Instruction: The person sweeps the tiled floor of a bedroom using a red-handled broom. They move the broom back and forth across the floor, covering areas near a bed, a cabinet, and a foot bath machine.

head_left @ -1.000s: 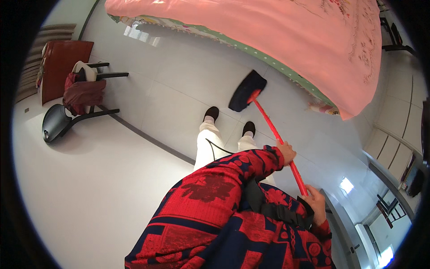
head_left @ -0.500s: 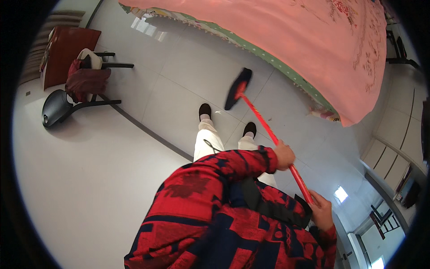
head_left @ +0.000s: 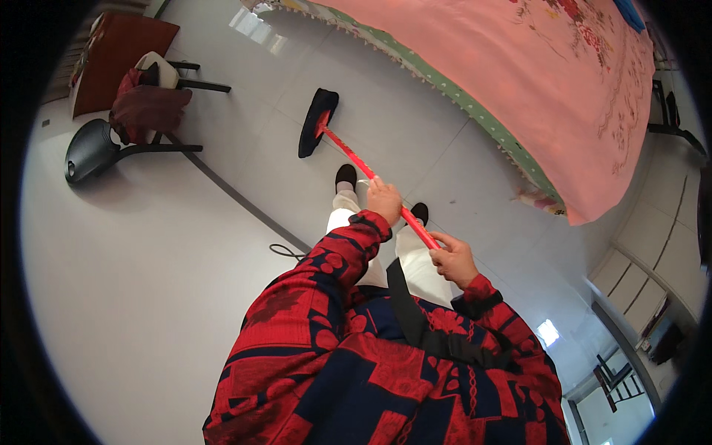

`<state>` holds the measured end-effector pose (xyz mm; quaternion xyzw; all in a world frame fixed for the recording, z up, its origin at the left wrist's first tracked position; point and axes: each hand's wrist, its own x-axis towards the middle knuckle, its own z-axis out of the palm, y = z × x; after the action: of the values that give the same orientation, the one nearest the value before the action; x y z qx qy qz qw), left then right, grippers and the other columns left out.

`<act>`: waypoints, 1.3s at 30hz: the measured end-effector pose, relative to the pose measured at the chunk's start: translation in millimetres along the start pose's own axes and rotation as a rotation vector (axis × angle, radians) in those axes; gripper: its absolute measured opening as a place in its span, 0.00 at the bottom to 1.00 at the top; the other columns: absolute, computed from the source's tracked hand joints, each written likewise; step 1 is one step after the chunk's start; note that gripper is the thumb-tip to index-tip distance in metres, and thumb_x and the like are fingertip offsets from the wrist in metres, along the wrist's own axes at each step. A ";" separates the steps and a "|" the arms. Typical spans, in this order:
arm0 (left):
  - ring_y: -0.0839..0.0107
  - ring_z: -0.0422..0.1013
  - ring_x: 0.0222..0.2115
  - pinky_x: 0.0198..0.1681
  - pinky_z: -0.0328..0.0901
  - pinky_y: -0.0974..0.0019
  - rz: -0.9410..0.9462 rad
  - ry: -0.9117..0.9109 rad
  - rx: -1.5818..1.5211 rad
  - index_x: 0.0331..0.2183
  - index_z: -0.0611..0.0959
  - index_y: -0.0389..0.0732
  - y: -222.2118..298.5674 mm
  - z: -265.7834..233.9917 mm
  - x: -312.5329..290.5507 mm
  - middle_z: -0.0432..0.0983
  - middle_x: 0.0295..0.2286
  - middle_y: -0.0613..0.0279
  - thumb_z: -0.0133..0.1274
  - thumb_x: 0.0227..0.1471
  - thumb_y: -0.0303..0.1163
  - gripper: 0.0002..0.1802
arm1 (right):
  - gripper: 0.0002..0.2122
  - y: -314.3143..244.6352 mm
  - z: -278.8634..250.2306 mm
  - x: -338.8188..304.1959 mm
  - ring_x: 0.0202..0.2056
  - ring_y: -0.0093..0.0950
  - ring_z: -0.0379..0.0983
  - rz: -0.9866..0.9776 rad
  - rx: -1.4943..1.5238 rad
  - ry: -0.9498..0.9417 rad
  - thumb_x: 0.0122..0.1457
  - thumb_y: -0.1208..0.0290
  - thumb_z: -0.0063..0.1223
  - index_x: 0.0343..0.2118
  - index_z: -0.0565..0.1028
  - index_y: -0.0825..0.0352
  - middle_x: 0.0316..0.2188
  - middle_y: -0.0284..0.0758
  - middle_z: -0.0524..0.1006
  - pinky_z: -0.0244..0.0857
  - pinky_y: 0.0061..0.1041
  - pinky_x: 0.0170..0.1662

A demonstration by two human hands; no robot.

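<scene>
Person stands on a glossy pale-grey tiled floor (head_left: 415, 159), wearing a red-and-navy patterned jacket (head_left: 400, 363), white trousers (head_left: 419, 271) and black slip-on shoes (head_left: 345, 175). In use: a long-handled broom with a straight red shaft (head_left: 348, 152) and a dark, oblong head (head_left: 319, 122). Head is down at the floor, left of the shoes and farther off; shaft slants from it toward the near right, crossing in front of the legs.

Left hand (head_left: 383, 199): closed around the shaft partway along. Right hand (head_left: 454, 259): fingers curled narrowly about its near end, farther right.

Far right, a pink flowered cloth (head_left: 519, 96) hangs over a green, white-dotted cloth edge (head_left: 445, 90). Far left, a black chair (head_left: 90, 152) with a maroon garment (head_left: 148, 113) draped on it; beside it, a flat red-brown panel (head_left: 132, 55).
</scene>
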<state>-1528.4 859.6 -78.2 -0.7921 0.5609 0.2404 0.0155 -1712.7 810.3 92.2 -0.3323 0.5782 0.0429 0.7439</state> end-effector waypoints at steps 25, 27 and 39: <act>0.35 0.57 0.49 0.45 0.54 0.44 -0.070 -0.242 -0.019 0.45 0.80 0.41 81.0 64.4 -2.7 0.51 0.56 0.28 0.48 0.49 0.37 0.22 | 0.19 57.9 -47.2 -24.1 0.11 0.14 0.58 0.120 0.014 0.134 0.51 0.76 0.53 0.49 0.71 0.67 0.16 0.27 0.69 0.49 0.17 0.12; 0.40 0.62 0.44 0.43 0.57 0.46 -0.145 -0.148 -0.106 0.44 0.79 0.38 47.9 54.5 15.3 0.54 0.54 0.27 0.48 0.48 0.36 0.21 | 0.19 39.2 -26.2 5.2 0.11 0.14 0.57 0.076 -0.046 0.120 0.52 0.76 0.52 0.49 0.70 0.67 0.16 0.27 0.68 0.48 0.17 0.12; 0.42 0.64 0.46 0.45 0.62 0.52 -0.062 0.238 -0.172 0.37 0.73 0.34 -62.3 -80.6 112.9 0.62 0.45 0.28 0.56 0.42 0.33 0.19 | 0.15 -123.6 77.1 133.0 0.12 0.16 0.60 -0.171 0.061 0.005 0.52 0.76 0.51 0.44 0.73 0.68 0.16 0.30 0.69 0.48 0.17 0.11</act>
<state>-1414.5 759.4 -67.2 -0.8303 0.5114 0.1914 -0.1114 -1549.6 713.8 37.5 -0.3578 0.5506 -0.0392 0.7532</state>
